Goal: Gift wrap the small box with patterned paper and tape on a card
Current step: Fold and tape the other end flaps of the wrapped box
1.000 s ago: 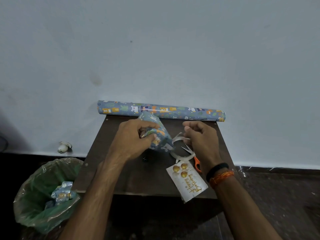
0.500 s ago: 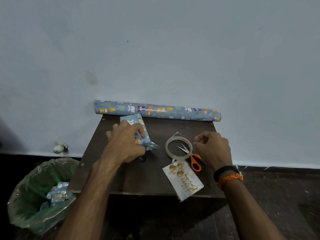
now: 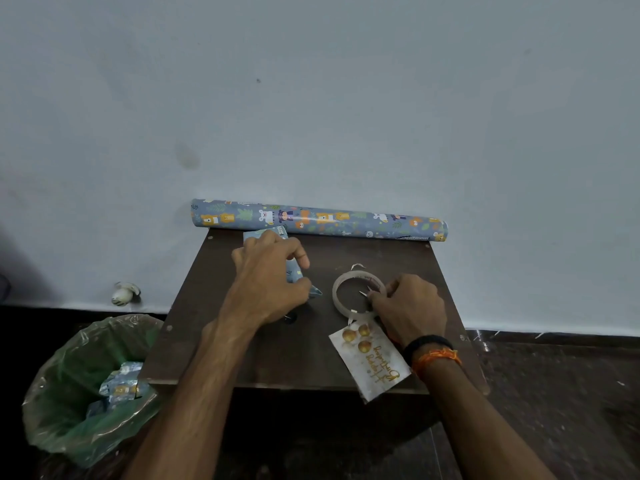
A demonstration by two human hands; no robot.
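Since half a second ago the right hand (image 3: 410, 308) is moving in onto the tape ring (image 3: 356, 295), its fingers (image 3: 378, 298) now curling and pinching the near right rim, hiding the orange-handled scissors. The left hand (image 3: 268, 282) is still holding the small box (image 3: 273, 234), fingers curled over its crinkled blue patterned paper, at the far left of the dark matte desk (image 3: 277, 351). The glossy paper roll (image 3: 318, 220) is lying along the wall. The flat white card (image 3: 372, 362) with gold lettering is overhanging the near edge.
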